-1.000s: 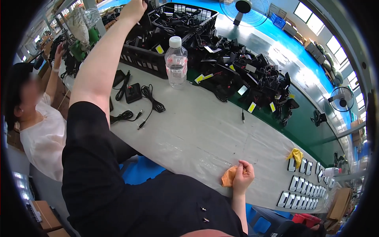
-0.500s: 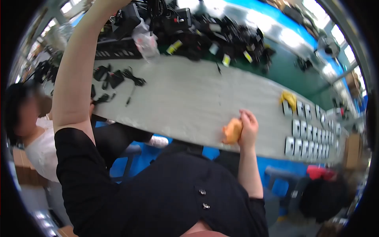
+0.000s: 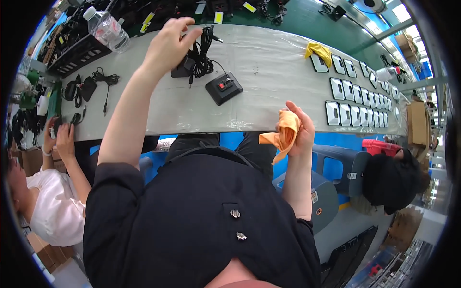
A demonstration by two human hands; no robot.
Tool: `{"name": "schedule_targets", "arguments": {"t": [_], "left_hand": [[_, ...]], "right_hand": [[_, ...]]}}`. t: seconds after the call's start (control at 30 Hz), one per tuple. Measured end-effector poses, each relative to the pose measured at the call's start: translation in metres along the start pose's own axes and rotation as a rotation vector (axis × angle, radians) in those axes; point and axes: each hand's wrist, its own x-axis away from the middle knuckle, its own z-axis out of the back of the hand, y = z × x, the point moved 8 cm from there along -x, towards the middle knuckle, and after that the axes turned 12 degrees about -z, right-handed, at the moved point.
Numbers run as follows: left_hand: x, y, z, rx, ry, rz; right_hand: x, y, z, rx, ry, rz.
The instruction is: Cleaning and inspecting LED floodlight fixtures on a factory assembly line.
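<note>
My left hand [image 3: 169, 44] is held over the table's far side, thumb and fingers apart with nothing between them. Just beside it lies a black power adapter [image 3: 182, 68] with a bundled black cable [image 3: 203, 62]. A wire runs from this cluster to a black square device [image 3: 217, 94] with a small red part on it. Close to the table's near edge, my right hand [image 3: 303, 132] grips a crumpled orange cloth [image 3: 286, 132], whose corners hang out of the fingers.
Rows of white-faced, dark-edged square units [image 3: 357, 115] stand at the right, with a yellow cloth [image 3: 319, 52] on one. At left are a plastic bottle [image 3: 109, 30], a black crate [image 3: 79, 55] and cabled adapters [image 3: 88, 90]. A co-worker's hands [image 3: 62, 137] work at the far left.
My left hand has come back from the far heap toward me. The adapter, cable and square device now lie on the table near it. My right hand still holds the orange cloth.
</note>
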Motion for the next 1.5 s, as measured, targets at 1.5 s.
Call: {"name": "schedule_targets", "arguments": {"t": [1.5], "left_hand": [[0.044, 0.053, 0.062, -0.422, 0.101, -0.607]], "right_hand": [[-0.029, -0.022, -0.149, 0.302, -0.073, 0.405]]}}
